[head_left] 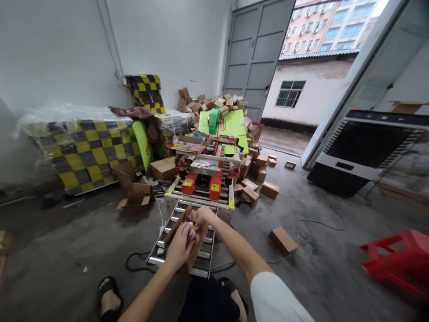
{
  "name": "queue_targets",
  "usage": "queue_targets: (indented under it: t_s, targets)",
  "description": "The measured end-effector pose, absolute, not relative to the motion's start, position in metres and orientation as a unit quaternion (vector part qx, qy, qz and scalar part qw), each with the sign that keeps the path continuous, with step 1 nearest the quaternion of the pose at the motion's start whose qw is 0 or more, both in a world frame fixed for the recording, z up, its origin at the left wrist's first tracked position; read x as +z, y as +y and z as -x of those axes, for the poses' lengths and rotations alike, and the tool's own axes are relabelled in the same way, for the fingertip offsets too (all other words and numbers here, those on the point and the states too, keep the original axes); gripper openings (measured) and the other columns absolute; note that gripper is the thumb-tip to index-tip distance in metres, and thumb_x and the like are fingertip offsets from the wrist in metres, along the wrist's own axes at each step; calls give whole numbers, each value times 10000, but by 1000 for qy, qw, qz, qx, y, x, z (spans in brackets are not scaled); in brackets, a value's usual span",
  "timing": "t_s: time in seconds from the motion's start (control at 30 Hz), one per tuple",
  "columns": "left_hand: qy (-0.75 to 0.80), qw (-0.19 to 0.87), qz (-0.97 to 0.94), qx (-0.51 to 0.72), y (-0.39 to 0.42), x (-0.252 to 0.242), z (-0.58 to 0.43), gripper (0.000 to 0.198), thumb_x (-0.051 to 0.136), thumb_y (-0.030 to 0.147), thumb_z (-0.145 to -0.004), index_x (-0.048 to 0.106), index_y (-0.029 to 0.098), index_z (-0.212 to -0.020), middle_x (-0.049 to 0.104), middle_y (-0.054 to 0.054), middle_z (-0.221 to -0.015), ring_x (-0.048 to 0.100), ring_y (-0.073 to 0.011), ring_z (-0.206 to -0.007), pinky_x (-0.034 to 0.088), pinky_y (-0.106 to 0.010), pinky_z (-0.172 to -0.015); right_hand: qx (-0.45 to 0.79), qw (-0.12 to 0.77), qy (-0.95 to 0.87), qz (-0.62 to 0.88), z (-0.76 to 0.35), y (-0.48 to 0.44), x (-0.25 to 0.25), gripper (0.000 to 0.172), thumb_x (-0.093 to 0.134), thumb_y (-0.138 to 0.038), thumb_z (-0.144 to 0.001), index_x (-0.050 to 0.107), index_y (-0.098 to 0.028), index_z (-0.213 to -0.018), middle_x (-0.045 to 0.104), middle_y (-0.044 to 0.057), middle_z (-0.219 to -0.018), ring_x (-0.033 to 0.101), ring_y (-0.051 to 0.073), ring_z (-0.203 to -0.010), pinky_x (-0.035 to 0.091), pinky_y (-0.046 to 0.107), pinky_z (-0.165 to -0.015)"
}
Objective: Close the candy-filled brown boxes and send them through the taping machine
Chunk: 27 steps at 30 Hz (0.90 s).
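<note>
The largest thing in front is the machine [215,187] w/ two orange-red blocks, standing beyond the person's hands. At its near side is the roller conveyor [202,272]; the metal rollers look smooth, so a thing laid there would prob. slide easily & wants one hand to steady it.

Over this conveyor, btw. the two arms, is the cardboard box [197,248], open at the top, w/ one brown flap [173,230] standing tilted on the left. If its bottom rests on the rollers, I cannot tell. I judge the box light & rather stiff in the walls, but weak at the folds; better to take it low by two opposite walls, w/ flat palms, not by a flap.

The L hand [180,245] is at the box opening, its grip narrow, fingers closed on the small packet [191,229]. The R hand [203,218] is bent down at the far side, fingers curled; if its grip has the packet or the box edge, I cannot tell, b/c the fingertips are hidden.

The packet, smallest, is at the box mouth btw. both hands, whitish w/ pink & yellow. It is prob. light, soft & a bit slippery; fragile or not, unclear. A gentle pinch around its middle should be enough.
</note>
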<state>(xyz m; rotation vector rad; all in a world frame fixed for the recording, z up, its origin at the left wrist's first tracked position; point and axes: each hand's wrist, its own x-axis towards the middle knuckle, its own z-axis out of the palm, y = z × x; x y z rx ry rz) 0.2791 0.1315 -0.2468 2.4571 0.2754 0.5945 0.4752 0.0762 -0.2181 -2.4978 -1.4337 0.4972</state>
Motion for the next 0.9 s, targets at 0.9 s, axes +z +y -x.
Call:
queue_targets:
  t_s: [0.9]
  targets:
    - [97, 63, -993, -26, 125, -205, -292, 439, 389, 47, -933, 634, 164, -1278, 657, -150, -1290, 606, -236, -1250, 471, -366, -1064, 205, 80, -455, 863, -478, 64, -228, 583, 959, -564, -433, 756, -171, -813, 671, 153, -1073, 611, 371, -1121, 517, 402, -935]
